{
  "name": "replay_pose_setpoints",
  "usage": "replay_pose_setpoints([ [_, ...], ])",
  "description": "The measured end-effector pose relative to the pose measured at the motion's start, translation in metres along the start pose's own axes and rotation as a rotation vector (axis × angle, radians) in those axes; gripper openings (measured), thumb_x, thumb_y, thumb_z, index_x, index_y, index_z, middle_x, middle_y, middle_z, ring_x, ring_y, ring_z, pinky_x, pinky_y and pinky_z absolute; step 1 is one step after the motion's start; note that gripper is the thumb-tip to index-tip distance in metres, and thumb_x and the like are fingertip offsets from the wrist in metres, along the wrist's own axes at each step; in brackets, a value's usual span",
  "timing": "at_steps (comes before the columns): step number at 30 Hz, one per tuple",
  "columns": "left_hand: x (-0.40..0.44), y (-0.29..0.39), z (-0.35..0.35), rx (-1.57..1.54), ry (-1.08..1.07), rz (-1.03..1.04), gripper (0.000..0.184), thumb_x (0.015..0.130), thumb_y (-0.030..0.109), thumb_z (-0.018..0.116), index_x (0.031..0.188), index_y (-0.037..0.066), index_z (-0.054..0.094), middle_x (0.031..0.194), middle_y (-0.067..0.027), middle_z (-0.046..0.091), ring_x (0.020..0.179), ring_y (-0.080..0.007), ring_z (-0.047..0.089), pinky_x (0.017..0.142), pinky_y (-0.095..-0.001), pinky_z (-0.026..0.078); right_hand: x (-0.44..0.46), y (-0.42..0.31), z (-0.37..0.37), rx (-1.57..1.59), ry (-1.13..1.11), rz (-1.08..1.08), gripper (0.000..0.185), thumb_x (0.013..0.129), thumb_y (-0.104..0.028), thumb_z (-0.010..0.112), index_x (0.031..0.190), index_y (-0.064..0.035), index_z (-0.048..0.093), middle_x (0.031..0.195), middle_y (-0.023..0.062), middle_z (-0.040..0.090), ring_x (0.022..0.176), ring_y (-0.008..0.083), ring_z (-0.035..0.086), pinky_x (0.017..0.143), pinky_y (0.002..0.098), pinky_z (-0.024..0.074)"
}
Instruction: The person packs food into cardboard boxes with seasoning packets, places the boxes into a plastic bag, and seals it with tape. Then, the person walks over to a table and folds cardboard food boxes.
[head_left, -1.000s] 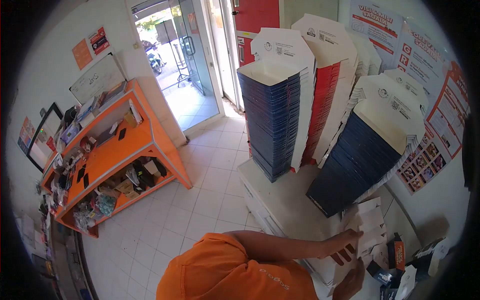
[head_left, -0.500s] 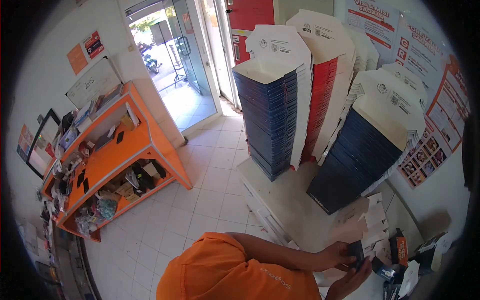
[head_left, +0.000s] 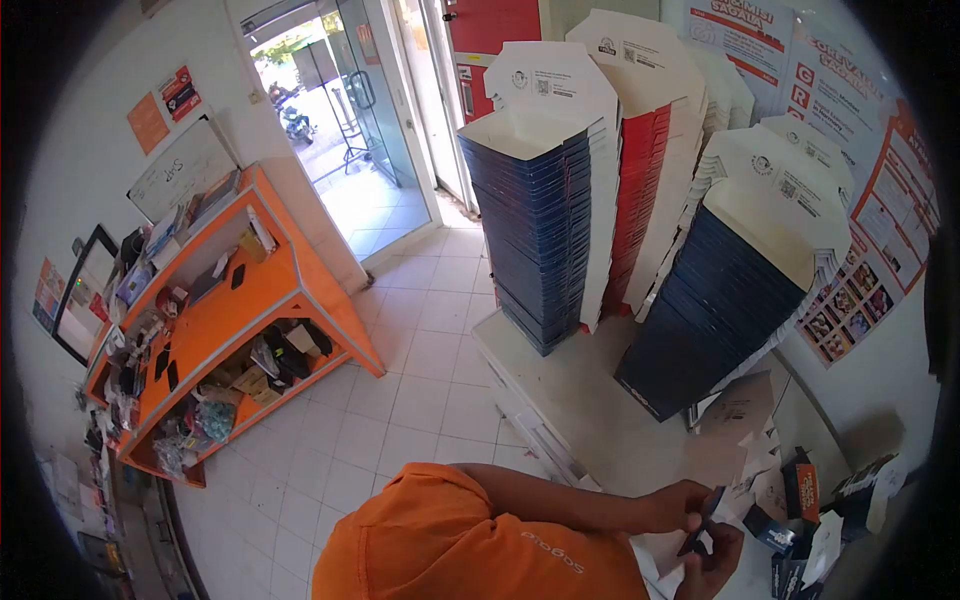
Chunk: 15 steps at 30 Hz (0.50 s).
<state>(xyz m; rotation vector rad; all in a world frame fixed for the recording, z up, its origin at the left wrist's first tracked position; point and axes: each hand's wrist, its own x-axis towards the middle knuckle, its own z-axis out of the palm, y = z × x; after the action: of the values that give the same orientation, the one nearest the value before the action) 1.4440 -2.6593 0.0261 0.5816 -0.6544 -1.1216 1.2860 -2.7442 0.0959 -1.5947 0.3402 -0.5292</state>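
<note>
My left hand (head_left: 676, 506) reaches in from the orange sleeve, its fingers closed on the upper part of a small dark folded carton piece (head_left: 708, 520). Just below it, my right hand (head_left: 714, 564) has its fingers curled round the lower part of the same piece. Beside my hands, pale flat cardboard pieces (head_left: 738, 412) lie on the white worktop (head_left: 560, 405). To the right of them, small dark and orange cartons (head_left: 802, 488) are in a loose pile.
Tall stacks of dark blue boxes (head_left: 530, 240) and red boxes (head_left: 640, 190) stand on the worktop, with another dark stack (head_left: 715, 290) leaning beside them. An orange counter (head_left: 270, 270) with clutter is at the left. A glass door (head_left: 365, 110) stands open at the back.
My hands have come together on the dark piece, which now sits tilted between them. The pale cardboard beside them has shifted and one panel stands more raised.
</note>
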Motion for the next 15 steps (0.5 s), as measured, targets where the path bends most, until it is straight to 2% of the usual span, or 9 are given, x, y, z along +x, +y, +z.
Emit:
replay_pose_setpoints([
  [2, 0.007, -0.019, -0.008, 0.206, 0.006, -0.059, 0.059, 0.073, 0.046, 0.094, 0.101, 0.004, 0.063, 0.093, 0.0034, 0.061, 0.092, -0.0088, 0.059, 0.083, -0.0265, 0.048, 0.003, 0.0, -0.001, -0.282, -0.024, -0.014, 0.053, 0.081, -0.007, 0.085, 0.122, -0.002, 0.053, 0.12, 0.0103, 0.059, 0.111, 0.0223, 0.06, 0.083, 0.0356, 0.0579],
  [3, 0.006, -0.019, -0.008, 0.182, -0.004, -0.038, 0.054, 0.075, 0.041, 0.093, 0.1, 0.004, 0.063, 0.092, 0.0035, 0.06, 0.091, -0.0087, 0.058, 0.083, -0.0264, 0.048, 0.006, 0.002, -0.003, -0.423, -0.035, -0.026, 0.055, 0.079, -0.002, 0.086, 0.122, -0.002, 0.052, 0.119, 0.0095, 0.059, 0.11, 0.0215, 0.059, 0.082, 0.0347, 0.0579],
  [4, 0.006, -0.018, -0.008, 0.157, -0.013, -0.014, 0.049, 0.076, 0.036, 0.092, 0.099, 0.004, 0.062, 0.091, 0.0037, 0.06, 0.089, -0.0087, 0.058, 0.082, -0.0263, 0.048, 0.008, 0.003, -0.005, -0.359, -0.02, 0.02, 0.058, 0.076, -0.005, 0.089, 0.121, -0.0018, 0.052, 0.116, 0.0082, 0.057, 0.106, 0.0198, 0.058, 0.082, 0.0345, 0.0571],
  [7, 0.007, -0.019, -0.014, 0.128, -0.087, 0.074, 0.038, 0.082, 0.024, 0.085, 0.103, 0.003, 0.063, 0.094, 0.0022, 0.06, 0.091, -0.0095, 0.057, 0.082, -0.0269, 0.048, 0.012, -0.004, -0.007, -0.011, -0.102, 0.165, 0.045, 0.087, -0.013, 0.082, 0.119, -0.0019, 0.053, 0.119, 0.0089, 0.056, 0.104, 0.02, 0.058, 0.085, 0.0343, 0.0563],
  [10, 0.001, -0.006, -0.004, 0.153, -0.033, 0.082, 0.042, 0.088, 0.023, 0.081, 0.118, 0.001, 0.062, 0.105, -0.0007, 0.062, 0.097, -0.0113, 0.055, 0.085, -0.0285, 0.049, 0.009, 0.046, -0.047, 0.11, -0.056, 0.326, 0.043, 0.101, -0.028, 0.067, 0.13, -0.0004, 0.053, 0.122, 0.01, 0.055, 0.104, 0.0221, 0.058, 0.086, 0.0347, 0.0548],
  [11, -0.001, 0.009, -0.001, 0.171, 0.01, 0.072, 0.046, 0.09, 0.024, 0.08, 0.123, 0.0, 0.061, 0.109, -0.0017, 0.062, 0.099, -0.012, 0.055, 0.087, -0.0292, 0.049, 0.012, 0.051, -0.053, 0.028, 0.111, 0.289, 0.044, 0.104, -0.03, 0.062, 0.131, 0.0036, 0.053, 0.124, 0.0159, 0.058, 0.107, 0.0271, 0.06, 0.087, 0.0388, 0.0541],
  [12, 0.0, 0.03, -0.005, 0.575, 0.038, -0.149, 0.052, 0.1, 0.025, 0.068, 0.141, -0.001, 0.051, 0.12, -0.0041, 0.061, 0.106, -0.013, 0.054, 0.092, -0.0299, 0.048, 0.014, 0.053, -0.057, -0.054, 0.277, 0.251, 0.047, 0.106, -0.031, 0.056, 0.133, 0.0075, 0.053, 0.126, 0.0218, 0.061, 0.109, 0.0321, 0.062, 0.088, 0.0429, 0.0534],
  [13, -0.001, 0.028, -0.006, 0.508, 0.153, -0.052, 0.051, 0.102, 0.025, 0.065, 0.143, -0.001, 0.049, 0.12, -0.0046, 0.061, 0.106, -0.0131, 0.054, 0.092, -0.03, 0.048, 0.017, 0.057, -0.062, -0.138, 0.444, 0.213, 0.051, 0.109, -0.033, 0.05, 0.134, 0.0114, 0.054, 0.128, 0.0276, 0.063, 0.112, 0.037, 0.064, 0.089, 0.047, 0.0526],
  [15, 0.002, 0.011, -0.012, 0.368, 0.377, 0.136, 0.049, 0.107, 0.025, 0.058, 0.147, 0.0, 0.044, 0.119, -0.0056, 0.061, 0.105, -0.0134, 0.055, 0.093, -0.0303, 0.047, 0.029, 0.087, -0.099, -0.442, 0.517, 0.244, 0.05, 0.11, -0.033, 0.05, 0.134, 0.0103, 0.053, 0.13, 0.027, 0.063, 0.114, 0.0376, 0.064, 0.091, 0.0462, 0.0525],
])
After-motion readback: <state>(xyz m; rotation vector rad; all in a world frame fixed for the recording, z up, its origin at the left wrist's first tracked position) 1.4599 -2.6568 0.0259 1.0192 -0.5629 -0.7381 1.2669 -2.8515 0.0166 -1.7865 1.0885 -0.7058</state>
